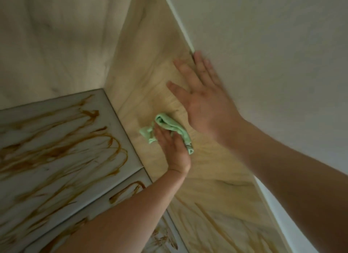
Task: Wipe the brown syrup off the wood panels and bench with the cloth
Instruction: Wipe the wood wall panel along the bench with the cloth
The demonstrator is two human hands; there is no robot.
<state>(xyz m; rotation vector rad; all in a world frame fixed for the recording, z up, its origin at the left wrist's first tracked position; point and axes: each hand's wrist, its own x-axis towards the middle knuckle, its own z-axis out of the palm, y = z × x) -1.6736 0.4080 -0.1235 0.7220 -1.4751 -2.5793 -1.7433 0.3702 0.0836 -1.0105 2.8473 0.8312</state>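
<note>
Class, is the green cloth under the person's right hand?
No, the left hand presses the green cloth against the wood panel, while the right hand lies flat on it, empty.

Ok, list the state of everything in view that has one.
bench: heavily streaked with brown syrup.
side panel: bare wood up top, syrup streaks lower down.
left hand: flat on the cloth.
cloth: bunched, pressed to the side panel.
right hand: open, fingers spread, flat on the side panel.
</note>
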